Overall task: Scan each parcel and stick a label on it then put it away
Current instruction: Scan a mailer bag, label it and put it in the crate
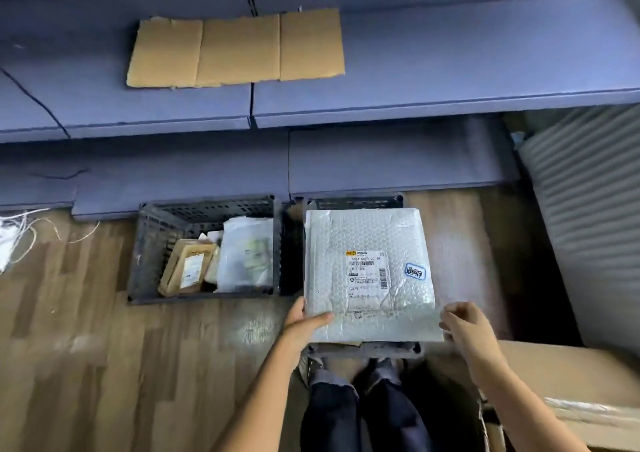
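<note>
A large white bubble-wrap parcel (367, 240) lies flat across the top of a dark plastic crate (360, 203) on the floor. It carries a white shipping label (367, 275) and a small blue-edged sticker (415, 271). My left hand (304, 320) grips its near left corner, thumb on top. My right hand (464, 323) is at the near right corner with curled fingers; whether it holds the edge is unclear. A second dark crate (149, 243) to the left holds a brown cardboard parcel (187, 266) and a white bag parcel (246, 254).
Blue shelves (450, 98) run across the back, with a flattened cardboard sheet (239, 47) on the upper one. A cardboard box (568, 375) sits at lower right, a ribbed grey panel (588, 188) at right, white cords (20, 233) at far left. My legs (360, 410) stand below the crate.
</note>
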### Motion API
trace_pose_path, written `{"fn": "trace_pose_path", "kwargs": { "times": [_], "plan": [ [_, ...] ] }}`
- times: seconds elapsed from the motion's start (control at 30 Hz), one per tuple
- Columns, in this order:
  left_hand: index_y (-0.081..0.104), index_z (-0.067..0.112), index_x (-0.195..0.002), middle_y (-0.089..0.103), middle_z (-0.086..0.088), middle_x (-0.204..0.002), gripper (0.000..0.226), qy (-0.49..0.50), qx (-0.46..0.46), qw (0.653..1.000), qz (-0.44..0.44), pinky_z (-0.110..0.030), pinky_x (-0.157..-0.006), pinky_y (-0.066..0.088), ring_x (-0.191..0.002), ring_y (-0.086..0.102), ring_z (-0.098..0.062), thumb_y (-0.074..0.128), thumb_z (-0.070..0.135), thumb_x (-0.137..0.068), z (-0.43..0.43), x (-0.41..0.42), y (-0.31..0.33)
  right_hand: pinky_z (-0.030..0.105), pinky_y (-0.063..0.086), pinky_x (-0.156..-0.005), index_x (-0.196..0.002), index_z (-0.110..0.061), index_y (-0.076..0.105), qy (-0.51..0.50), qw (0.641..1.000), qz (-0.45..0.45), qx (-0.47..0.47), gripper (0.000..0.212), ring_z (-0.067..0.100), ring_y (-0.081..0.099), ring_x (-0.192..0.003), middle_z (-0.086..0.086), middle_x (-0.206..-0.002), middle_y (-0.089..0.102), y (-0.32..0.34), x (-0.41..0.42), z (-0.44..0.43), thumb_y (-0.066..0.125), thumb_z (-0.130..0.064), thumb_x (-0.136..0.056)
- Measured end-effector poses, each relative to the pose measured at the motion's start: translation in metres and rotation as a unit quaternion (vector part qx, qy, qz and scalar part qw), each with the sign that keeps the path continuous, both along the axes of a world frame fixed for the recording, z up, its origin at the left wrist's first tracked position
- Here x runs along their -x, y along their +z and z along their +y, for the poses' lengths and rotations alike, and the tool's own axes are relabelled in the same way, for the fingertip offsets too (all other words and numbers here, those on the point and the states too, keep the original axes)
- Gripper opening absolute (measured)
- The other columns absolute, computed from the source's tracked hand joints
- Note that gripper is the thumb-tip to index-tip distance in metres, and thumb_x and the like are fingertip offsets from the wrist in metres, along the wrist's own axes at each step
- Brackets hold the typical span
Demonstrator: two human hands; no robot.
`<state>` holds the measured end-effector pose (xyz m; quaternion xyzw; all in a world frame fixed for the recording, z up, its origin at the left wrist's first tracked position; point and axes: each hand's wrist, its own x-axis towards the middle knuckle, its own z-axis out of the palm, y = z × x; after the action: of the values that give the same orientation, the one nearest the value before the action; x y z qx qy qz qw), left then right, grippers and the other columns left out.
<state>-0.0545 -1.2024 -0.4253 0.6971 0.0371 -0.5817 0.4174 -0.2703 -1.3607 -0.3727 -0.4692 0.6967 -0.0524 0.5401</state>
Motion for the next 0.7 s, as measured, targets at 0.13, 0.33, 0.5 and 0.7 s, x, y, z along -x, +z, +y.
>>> {"fn": "trace_pose_path", "kwargs": {
  "times": [0.13, 0.33, 0.5, 0.7],
  "plan": [
    [0.025, 0.013, -0.149, 0.036, -0.006, -0.15, 0.116, -0.008, -0.041, 0.999, 0.031, -0.042, -0.112, 0.032, -0.134, 0.039, -0.022, 0.088, 0.037, -0.055, -0.005, 0.021, -0.064, 0.032, 0.037, -0.063, -0.07, -0.013, 0.05, 0.013, 0.999, 0.032, -0.027, 0.017, 0.02, 0.05, -0.064, 0.002, -0.065, 0.056, -0.07, 0.012, 0.017, 0.057, -0.005, -0.083],
    [0.018, 0.012, -0.15, 0.022, -0.002, -0.156, 0.089, -0.036, -0.085, 0.996, 0.012, -0.031, -0.112, 0.025, -0.142, 0.025, -0.018, 0.074, 0.019, -0.082, -0.012, 0.042, -0.158, 0.034, 0.041, -0.067, -0.074, -0.011, 0.052, -0.002, 0.997, 0.034, -0.075, 0.01, 0.016, 0.047, -0.063, 0.0, -0.065, 0.055, -0.155, 0.024, 0.034, 0.056, -0.005, -0.081],
    [0.016, 0.01, -0.15, 0.019, -0.003, -0.157, 0.086, -0.051, -0.099, 0.994, -0.007, -0.028, -0.108, 0.027, -0.142, 0.023, -0.018, 0.07, 0.016, -0.085, -0.014, 0.049, -0.219, 0.034, 0.044, -0.069, -0.074, -0.012, 0.052, 0.014, 0.996, 0.032, -0.088, 0.01, 0.015, 0.052, -0.065, 0.001, -0.069, 0.057, -0.207, 0.012, 0.035, 0.054, -0.006, -0.082],
    [0.049, 0.005, -0.119, 0.05, -0.005, -0.126, 0.04, -0.077, -0.178, 0.979, -0.058, -0.027, -0.089, 0.041, -0.112, 0.051, -0.02, 0.069, 0.014, -0.085, -0.002, 0.061, -0.271, 0.029, 0.042, -0.066, -0.076, -0.013, 0.051, 0.031, 0.993, 0.01, -0.117, 0.012, 0.015, 0.052, -0.066, 0.001, -0.068, 0.055, -0.249, -0.014, 0.041, 0.055, -0.005, -0.084]
  ]
}}
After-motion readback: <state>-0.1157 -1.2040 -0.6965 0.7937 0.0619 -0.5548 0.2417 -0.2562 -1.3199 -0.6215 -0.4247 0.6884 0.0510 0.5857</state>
